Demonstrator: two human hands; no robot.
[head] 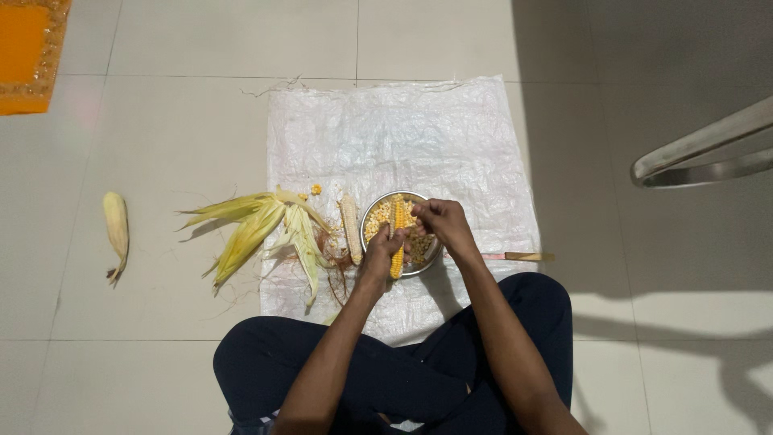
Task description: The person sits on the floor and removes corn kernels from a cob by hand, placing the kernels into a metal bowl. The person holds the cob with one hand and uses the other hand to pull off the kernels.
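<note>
Gripped by the left hand (pixel 378 256) and pinched at its top by the right hand (pixel 439 221), a yellow cob (pixel 398 242) is held over the bowl (pixel 372 211) of kernels. A bare cob (pixel 350 228) and husks (pixel 258 227) are seen left of the bowl, a knife (pixel 519 256) right of it.

A white woven plastic sheet (pixel 451 137) lies spread on a pale tiled floor (pixel 161 121). At its left edge sits a pile of green-yellow corn husks (pixel 258 225), with a bare stripped cob (pixel 350 227) just beside them. Well apart to the left, an unhusked ear of corn (pixel 117 225) rests on the tiles. An orange mat (pixel 28 48) shows in the far left corner, and curved metal tubing (pixel 700 153) at right.
</note>
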